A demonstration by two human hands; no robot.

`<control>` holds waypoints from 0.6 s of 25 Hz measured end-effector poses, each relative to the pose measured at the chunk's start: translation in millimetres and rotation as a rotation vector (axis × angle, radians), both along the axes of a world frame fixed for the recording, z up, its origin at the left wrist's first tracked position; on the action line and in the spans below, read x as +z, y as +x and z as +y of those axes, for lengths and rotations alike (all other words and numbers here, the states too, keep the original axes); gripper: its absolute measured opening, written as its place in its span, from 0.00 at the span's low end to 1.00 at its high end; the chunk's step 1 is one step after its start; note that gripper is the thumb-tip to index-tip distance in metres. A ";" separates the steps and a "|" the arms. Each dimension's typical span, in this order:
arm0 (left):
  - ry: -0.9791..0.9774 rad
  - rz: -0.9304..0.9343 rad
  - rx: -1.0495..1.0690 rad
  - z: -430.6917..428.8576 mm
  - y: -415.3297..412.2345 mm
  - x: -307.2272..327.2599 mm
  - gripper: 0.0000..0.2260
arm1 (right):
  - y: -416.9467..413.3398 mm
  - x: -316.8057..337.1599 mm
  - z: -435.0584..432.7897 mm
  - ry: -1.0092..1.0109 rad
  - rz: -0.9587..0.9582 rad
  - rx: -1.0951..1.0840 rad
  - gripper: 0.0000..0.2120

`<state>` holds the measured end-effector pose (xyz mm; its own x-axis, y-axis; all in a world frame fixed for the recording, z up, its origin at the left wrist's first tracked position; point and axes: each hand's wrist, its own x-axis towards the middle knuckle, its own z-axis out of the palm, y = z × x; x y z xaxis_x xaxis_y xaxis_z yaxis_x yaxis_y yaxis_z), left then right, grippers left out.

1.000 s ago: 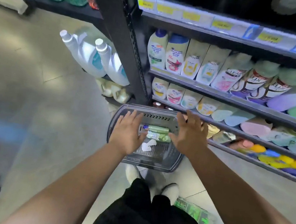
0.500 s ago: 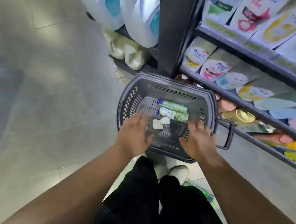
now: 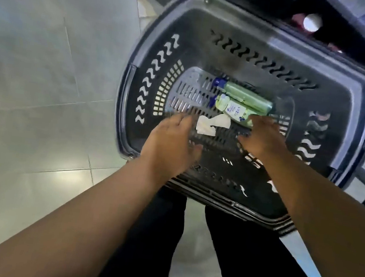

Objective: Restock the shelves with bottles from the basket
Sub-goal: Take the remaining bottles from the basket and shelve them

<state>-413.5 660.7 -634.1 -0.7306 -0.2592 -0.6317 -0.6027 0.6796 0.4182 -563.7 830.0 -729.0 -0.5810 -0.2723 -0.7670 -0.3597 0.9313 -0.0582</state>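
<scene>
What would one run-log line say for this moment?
phase: both hands in basket | left hand: open, empty | right hand: open, at nearer bottle | farther bottle: lying alongside | paper scrap: basket floor

Bare left hand and right hand, bare forearms, plain black trousers.

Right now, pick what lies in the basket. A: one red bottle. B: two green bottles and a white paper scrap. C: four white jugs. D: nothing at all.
B: a green bottle lies beside a second green bottle on the floor of the basket, with a white paper scrap next to them.
</scene>
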 end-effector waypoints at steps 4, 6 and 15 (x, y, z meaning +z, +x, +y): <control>0.118 -0.080 0.113 8.8 -6.7 -73.5 0.29 | -28.9 -105.3 10.3 0.058 0.020 0.034 0.33; 0.171 -0.138 0.123 13.9 -11.7 -101.2 0.30 | -35.8 -145.4 12.3 0.095 -0.004 0.053 0.36; 0.196 -0.225 0.108 17.7 -22.1 -137.0 0.27 | 1.5 -207.2 22.6 0.058 0.039 -0.154 0.46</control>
